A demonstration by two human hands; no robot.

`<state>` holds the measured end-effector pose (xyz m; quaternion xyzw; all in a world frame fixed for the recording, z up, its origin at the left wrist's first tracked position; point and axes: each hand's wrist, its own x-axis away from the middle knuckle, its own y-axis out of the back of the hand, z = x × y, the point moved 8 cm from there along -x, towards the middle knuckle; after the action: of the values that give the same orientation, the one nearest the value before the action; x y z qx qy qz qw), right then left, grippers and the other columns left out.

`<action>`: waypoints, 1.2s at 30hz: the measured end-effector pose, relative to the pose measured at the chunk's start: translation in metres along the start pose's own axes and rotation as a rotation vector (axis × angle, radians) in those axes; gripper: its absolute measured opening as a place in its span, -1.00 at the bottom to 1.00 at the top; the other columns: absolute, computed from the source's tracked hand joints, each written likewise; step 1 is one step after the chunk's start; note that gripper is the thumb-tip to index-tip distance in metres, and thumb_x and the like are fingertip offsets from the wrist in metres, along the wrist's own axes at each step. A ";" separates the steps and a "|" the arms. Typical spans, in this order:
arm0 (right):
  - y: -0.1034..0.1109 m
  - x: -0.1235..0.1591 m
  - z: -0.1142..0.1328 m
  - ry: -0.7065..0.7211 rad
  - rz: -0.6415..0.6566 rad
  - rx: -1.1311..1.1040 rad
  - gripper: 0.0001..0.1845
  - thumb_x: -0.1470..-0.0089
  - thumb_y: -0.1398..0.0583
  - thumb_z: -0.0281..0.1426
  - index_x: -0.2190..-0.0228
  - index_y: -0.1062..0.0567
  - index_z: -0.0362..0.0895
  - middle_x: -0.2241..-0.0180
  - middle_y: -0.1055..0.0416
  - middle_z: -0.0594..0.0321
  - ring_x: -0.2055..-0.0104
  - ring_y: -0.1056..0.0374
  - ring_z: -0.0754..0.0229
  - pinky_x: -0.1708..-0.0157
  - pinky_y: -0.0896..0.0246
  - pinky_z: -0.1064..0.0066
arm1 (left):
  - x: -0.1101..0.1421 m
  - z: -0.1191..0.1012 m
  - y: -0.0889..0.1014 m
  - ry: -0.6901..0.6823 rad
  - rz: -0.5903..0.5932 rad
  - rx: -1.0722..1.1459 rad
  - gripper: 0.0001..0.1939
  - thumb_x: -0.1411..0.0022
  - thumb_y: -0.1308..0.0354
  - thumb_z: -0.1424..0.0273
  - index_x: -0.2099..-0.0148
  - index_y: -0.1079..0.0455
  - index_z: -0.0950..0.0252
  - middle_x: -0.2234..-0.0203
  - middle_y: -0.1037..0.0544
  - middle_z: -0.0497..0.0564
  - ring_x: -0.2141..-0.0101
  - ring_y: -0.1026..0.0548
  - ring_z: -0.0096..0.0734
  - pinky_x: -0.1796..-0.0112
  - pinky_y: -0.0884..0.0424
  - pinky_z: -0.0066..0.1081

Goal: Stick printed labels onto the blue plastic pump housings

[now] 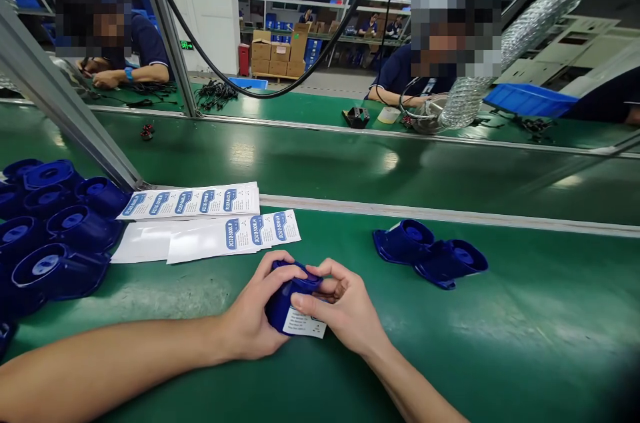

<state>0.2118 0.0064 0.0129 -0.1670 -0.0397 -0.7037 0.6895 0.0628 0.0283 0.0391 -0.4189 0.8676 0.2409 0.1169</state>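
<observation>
In the head view my left hand [257, 309] is wrapped round a blue plastic housing [278, 306], its fingers over the top. My right hand [353, 309] is closed at the housing's right side, with its thumb on a white printed label [302, 323]. That label lies against the housing's near face, and its lower right corner stands off. Beyond my hands, sheets of labels [273, 229] with blue print lie on the green bench. Two more blue housings [450, 259] sit to the right, touching each other.
Several blue housings [75, 226] are massed at the left. A metal post [90, 103] slants down beside them. A pale rail [400, 211] runs across the bench behind the labels. A black cable [260, 95] hangs overhead. Co-workers sit across the line, near a blue bin [530, 101].
</observation>
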 end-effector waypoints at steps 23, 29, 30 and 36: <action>0.032 -0.005 0.022 0.306 0.108 0.661 -0.27 0.01 -0.50 -0.33 -0.20 -0.51 0.05 0.03 -0.62 0.19 0.14 -0.47 -0.01 0.07 -0.44 0.14 | -0.010 0.023 0.020 0.290 0.072 -0.115 -0.22 -0.22 -0.37 0.42 -0.38 -0.10 0.10 -0.28 -0.39 0.21 -0.28 -0.41 0.10 -0.33 -0.30 0.24; 0.024 -0.002 0.022 0.404 -0.039 0.732 -0.33 0.10 -0.55 -0.21 -0.07 -0.59 0.02 0.21 -0.57 0.22 0.27 -0.44 0.03 0.25 -0.42 0.21 | -0.014 0.013 0.022 0.132 0.128 -0.286 -0.31 -0.23 -0.36 0.37 -0.32 -0.16 0.17 -0.16 -0.45 0.22 -0.10 -0.50 0.05 -0.14 -0.49 0.05; 0.022 -0.001 0.023 0.429 -0.051 0.720 -0.38 0.09 -0.54 -0.22 -0.03 -0.59 0.02 0.20 -0.58 0.21 0.25 -0.47 0.02 0.23 -0.44 0.20 | -0.014 0.010 0.021 0.090 0.130 -0.291 -0.32 -0.24 -0.36 0.37 -0.31 -0.16 0.17 -0.14 -0.45 0.22 -0.08 -0.50 0.03 -0.12 -0.50 0.03; 0.026 0.000 0.013 0.372 -0.088 0.655 -0.41 0.18 -0.58 -0.16 0.09 -0.61 0.03 -0.07 -0.66 0.09 -0.12 -0.53 -0.28 -0.21 -0.36 -0.22 | -0.018 -0.001 0.020 0.012 0.099 -0.252 -0.42 -0.20 -0.38 0.39 -0.20 -0.24 0.17 -0.03 -0.48 0.15 -0.01 -0.50 -0.04 -0.07 -0.50 -0.05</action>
<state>0.2397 0.0089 0.0210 0.1947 -0.1437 -0.7010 0.6708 0.0585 0.0506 0.0532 -0.3887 0.8506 0.3510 0.0459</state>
